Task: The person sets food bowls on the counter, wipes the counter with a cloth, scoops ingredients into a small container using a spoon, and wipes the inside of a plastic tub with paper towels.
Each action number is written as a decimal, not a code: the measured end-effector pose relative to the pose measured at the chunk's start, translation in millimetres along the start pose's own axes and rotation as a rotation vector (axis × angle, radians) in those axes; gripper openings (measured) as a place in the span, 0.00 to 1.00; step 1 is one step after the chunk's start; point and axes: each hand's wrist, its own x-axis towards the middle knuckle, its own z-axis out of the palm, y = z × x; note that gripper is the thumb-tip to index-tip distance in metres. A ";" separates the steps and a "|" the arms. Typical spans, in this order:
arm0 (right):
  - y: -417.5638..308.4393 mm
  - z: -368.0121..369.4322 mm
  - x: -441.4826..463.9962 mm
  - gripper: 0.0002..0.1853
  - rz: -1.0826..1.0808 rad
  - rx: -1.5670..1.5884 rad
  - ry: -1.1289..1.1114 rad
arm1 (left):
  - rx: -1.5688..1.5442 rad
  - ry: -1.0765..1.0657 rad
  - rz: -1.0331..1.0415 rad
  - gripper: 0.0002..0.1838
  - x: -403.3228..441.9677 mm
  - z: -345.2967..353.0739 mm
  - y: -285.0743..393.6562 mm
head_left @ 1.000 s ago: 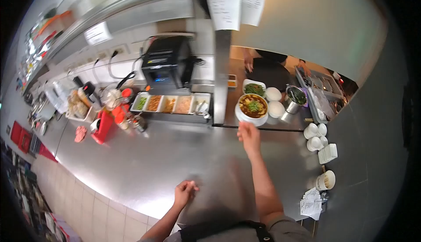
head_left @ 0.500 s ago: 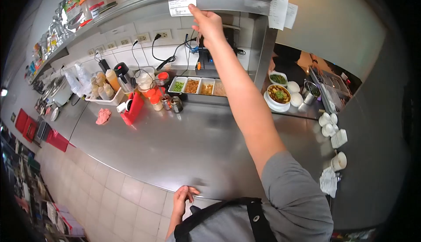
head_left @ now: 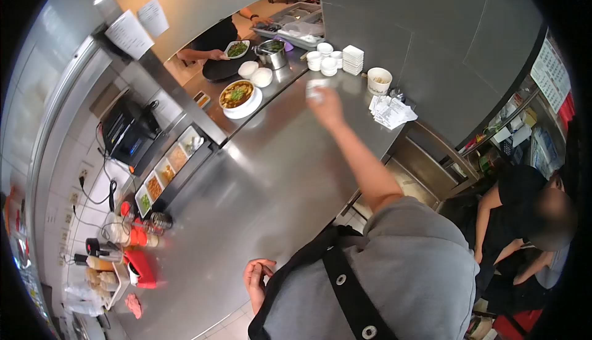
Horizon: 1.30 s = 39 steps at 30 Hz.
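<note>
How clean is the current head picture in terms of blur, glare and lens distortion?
Head view: the right hand and the white item it holds are blurred; glare brightens patches of the steel counter; black rounded corners and bowed straight edges suggest wide-angle distortion.

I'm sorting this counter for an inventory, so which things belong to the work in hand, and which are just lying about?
In hand:
- white paper slip, blurred, in the right hand
- probably the pile of slips nearby

Lying about:
- crumpled pink cloth
- black printer
- stacked square white dishes
</note>
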 end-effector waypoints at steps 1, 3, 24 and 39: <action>17.1 -41.4 27.7 0.16 0.145 0.000 0.005 | 0.040 -0.027 0.024 0.14 12.1 12.1 5.4; 69.2 -95.8 70.1 0.17 0.116 -0.164 0.326 | 0.113 -0.064 0.068 0.14 37.6 40.9 21.3; 215.0 -124.5 47.8 0.36 0.511 -0.863 0.087 | 0.132 -0.139 -0.005 0.11 62.5 78.6 7.1; -181.8 28.7 -303.9 0.13 -0.624 0.673 -1.014 | 1.373 -0.170 -0.267 0.27 -169.8 -162.0 -371.2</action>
